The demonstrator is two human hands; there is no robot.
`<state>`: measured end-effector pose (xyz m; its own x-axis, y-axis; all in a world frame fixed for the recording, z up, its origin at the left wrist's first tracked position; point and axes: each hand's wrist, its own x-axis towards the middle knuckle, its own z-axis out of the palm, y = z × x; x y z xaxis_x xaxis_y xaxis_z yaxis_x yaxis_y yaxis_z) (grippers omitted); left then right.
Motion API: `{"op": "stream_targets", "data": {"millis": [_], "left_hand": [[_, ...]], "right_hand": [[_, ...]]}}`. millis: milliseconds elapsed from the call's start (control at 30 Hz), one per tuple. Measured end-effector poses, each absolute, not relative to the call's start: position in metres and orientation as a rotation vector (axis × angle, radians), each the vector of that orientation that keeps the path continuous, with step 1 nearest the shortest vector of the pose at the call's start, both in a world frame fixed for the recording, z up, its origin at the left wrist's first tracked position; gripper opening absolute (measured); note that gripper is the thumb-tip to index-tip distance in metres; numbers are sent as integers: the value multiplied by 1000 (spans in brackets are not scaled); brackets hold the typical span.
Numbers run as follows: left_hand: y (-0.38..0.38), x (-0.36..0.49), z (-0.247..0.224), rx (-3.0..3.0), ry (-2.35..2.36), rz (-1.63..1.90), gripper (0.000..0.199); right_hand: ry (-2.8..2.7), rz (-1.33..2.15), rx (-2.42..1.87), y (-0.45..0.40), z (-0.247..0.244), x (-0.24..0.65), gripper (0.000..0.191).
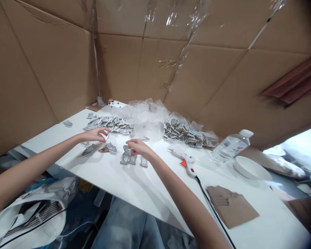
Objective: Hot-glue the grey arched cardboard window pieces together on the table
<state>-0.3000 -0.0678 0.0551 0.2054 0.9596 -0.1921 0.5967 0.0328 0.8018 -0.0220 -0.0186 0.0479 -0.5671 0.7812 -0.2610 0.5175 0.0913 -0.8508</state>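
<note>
My left hand reaches over the near edge of a heap of small flat grey pieces. Its thumb and fingers are curved and apart, with a pale patch between them that I cannot make out clearly. To the right, my right hand has its fingers bent down onto a small grey slotted piece, and its fingertips are partly hidden. Another slotted piece lies below that hand. Close to my left hand are a dark grey piece and a grey-and-brown piece.
A second heap of grey pieces lies right of crumpled clear plastic bags. Further right are a glue gun with a black cord, a water bottle, a white bowl and cardboard. Cardboard walls rise behind.
</note>
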Motion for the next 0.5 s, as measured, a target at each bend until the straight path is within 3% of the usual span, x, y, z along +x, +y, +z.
{"op": "stream_targets", "data": {"millis": [133,300,500], "left_hand": [[-71,-275,55,1447,1307,679,55],[-65,-233,37,1282,1301,708,45],[-59,-204,21,1349,1382,621,40]], "right_hand": [[-1862,1567,-1388,-18,49,37,31],[-1702,1456,-1561,-23,31,86,45],[-1816,1210,-1720,-14,9,91,25]]}}
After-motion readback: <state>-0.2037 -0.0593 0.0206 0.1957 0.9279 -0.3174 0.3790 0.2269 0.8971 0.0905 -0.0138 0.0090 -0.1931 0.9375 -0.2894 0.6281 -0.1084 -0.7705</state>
